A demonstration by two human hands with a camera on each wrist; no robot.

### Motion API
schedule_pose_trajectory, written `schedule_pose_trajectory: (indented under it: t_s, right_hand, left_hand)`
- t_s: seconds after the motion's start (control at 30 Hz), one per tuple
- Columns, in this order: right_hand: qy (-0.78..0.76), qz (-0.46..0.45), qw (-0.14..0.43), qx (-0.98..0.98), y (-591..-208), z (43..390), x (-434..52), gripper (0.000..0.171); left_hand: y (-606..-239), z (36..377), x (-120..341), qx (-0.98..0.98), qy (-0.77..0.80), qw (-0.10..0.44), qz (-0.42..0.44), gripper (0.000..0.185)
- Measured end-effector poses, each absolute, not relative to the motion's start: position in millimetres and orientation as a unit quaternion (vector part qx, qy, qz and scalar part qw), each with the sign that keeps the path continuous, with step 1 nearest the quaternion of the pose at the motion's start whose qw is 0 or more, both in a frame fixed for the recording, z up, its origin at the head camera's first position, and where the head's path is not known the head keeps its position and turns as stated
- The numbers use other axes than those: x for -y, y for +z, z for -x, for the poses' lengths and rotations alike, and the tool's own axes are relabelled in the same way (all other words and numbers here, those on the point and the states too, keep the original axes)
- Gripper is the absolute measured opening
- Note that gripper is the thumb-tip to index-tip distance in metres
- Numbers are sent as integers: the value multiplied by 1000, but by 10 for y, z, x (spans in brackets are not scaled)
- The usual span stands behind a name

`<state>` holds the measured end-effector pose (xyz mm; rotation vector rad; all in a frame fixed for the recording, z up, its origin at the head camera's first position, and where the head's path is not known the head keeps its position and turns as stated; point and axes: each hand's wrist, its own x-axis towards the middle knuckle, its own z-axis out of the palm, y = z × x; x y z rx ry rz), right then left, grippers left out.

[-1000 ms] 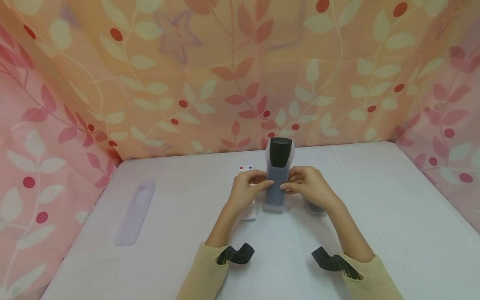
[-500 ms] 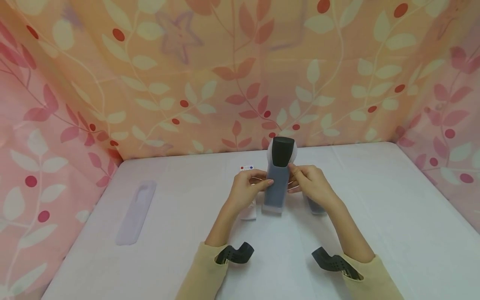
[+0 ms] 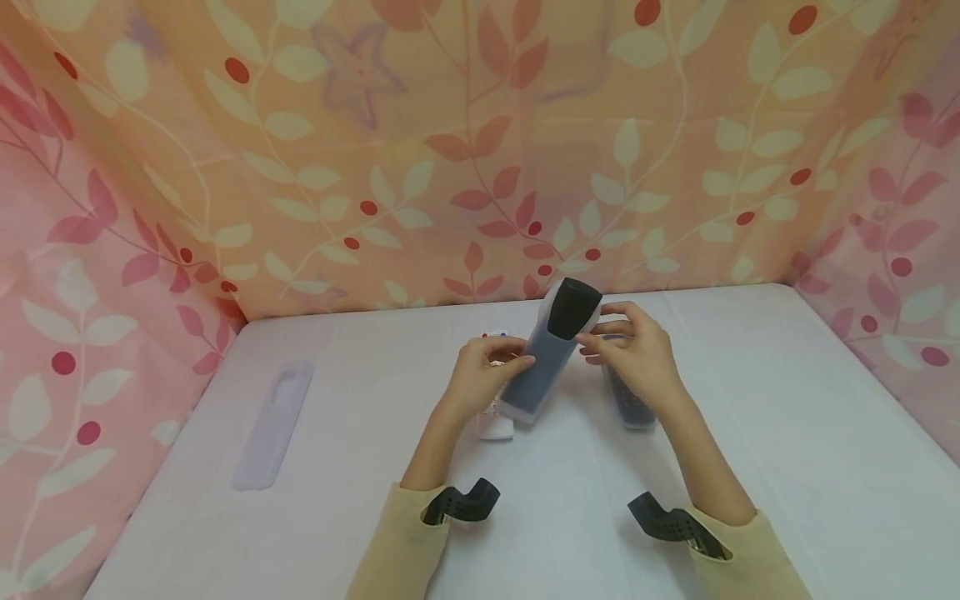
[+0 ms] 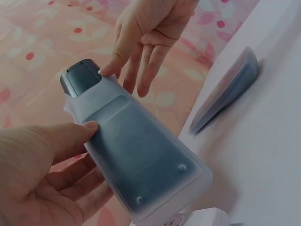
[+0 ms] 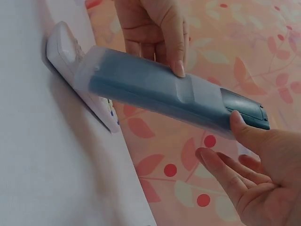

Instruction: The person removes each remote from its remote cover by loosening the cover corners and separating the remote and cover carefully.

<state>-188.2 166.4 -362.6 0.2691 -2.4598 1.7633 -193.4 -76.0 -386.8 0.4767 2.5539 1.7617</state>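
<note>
Left hand [image 3: 480, 375] gripping dark tapered remote [image 3: 551, 346] in frosted silicone sleeve [image 4: 155, 174], right hand [image 3: 637, 354] relaxed, fingertips touching.

Clear sleeve [image 3: 272, 423] on tbl's [image 3: 787, 467] left.

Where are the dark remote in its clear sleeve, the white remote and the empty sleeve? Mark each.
dark remote [image 3: 542, 367], head view, on its sleeved body.
white remote [image 3: 498, 427], head view, on its near end.
empty sleeve [image 3: 272, 425], head view, on its middle.
</note>
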Motion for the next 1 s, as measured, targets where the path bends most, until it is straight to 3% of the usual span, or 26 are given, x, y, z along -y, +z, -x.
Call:
schedule_pose_trajectory:
  t_s: [0.13, 0.4, 1.0]
  right_hand:
    - [574, -78, 78, 811, -3598, 1864, -1675, 71]
    - [525, -102, 107, 838, -3600, 1854, -1707, 72]
    - [528, -163, 20, 833, -3522, 1851, -1851, 62]
  left_hand:
    - [-3845, 1933, 785, -811, 563, 1, -159, 25]
    - [-3818, 1942, 851, -806, 567, 3, -169, 24]
    - [-3746, 1966, 976, -817, 550, 17, -175, 27]
